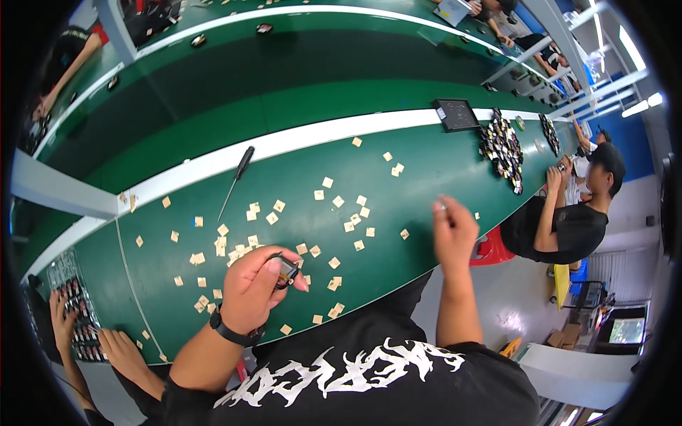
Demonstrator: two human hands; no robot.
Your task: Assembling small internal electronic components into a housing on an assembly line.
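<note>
Glossy green covers the worktop (419,177) before you, bordered by a white rail (305,122) along its far edge. Your left hand (254,287) grasps a small black device (285,272) between thumb and fingers, above the worktop near its near edge. Your right hand (457,233) is raised farther right, fingertips drawn together; whether they pinch something cannot be told. For steady handling, support the device by its hard rim, keep pressure off its pale, flat face, and bring both hands over bare green, clear of loose pieces.

Cream squares (327,182), thin and matte, lie scattered around. A slim screwdriver (244,163), dark-handled with a metal shaft, slants beside the far edge. Toward the right end, a lumpy heap of small dark parts (502,150) adjoins a shallow black tray (459,116).
</note>
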